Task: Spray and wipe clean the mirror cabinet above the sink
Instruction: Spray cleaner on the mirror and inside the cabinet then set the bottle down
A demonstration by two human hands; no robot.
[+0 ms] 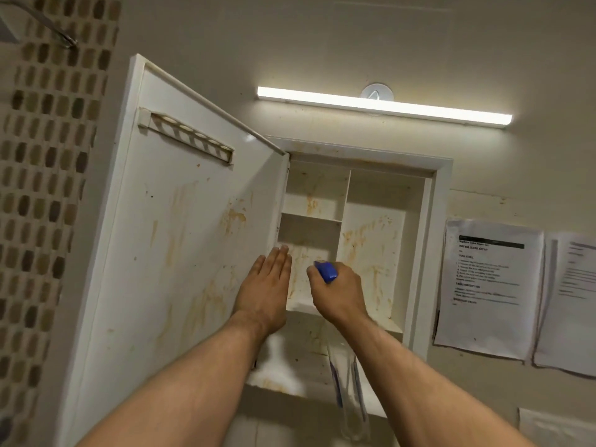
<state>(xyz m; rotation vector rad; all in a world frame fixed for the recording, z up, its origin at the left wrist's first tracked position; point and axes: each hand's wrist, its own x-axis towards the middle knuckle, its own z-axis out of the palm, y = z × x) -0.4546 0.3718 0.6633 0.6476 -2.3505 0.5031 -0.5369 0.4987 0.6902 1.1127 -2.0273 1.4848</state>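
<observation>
The white wall cabinet (442, 201) stands open, and its shelves and back wall carry yellow-brown stains. Its door (174, 240) is swung out to the left, its stained inner face toward me. My left hand (267, 288) is held up flat with straight fingers at the door's hinge edge. My right hand (338, 291) grips the blue head of a spray bottle (327, 271), pointed into the lower left compartment. The bottle's clear body (350, 391) hangs below my wrist, blurred.
A lit tube lamp (383, 106) runs above the cabinet. Printed sheets (487, 285) are stuck to the wall at the right. Mosaic tiles (42, 188) cover the wall at the left. A slotted rack (187, 137) sits on the door's inner face.
</observation>
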